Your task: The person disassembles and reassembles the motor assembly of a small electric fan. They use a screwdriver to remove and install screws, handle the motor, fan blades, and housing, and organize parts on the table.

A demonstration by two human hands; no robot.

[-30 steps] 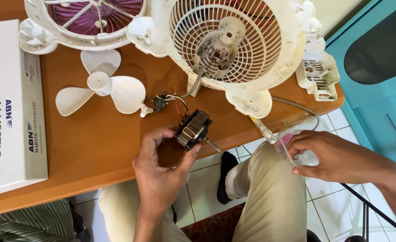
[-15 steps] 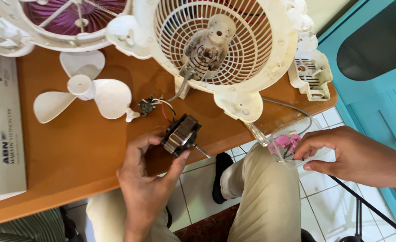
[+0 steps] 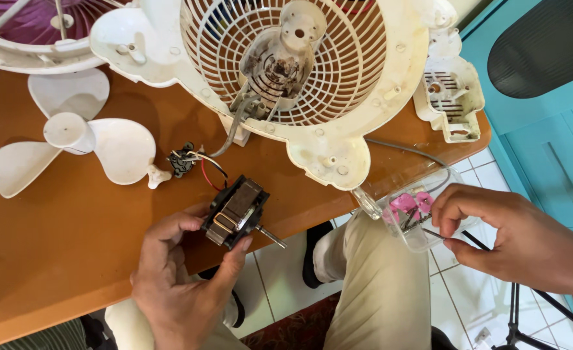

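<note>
Head view: left hand (image 3: 183, 285) fingers grip the fan motor (image 3: 236, 211) over the bench (image 3: 72, 227) edge; right hand (image 3: 520, 240) fingers pinch a screw inside the clear tub (image 3: 411, 210), which may tip off the knee

Matt wooden table (image 3: 59, 259), grimy plastic grille (image 3: 390, 84)

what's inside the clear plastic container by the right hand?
The clear plastic container holds pink pieces and thin metal parts, likely screws. The right hand has its fingertips at the rim, covering that side; the bottom layer cannot be made out.
</note>
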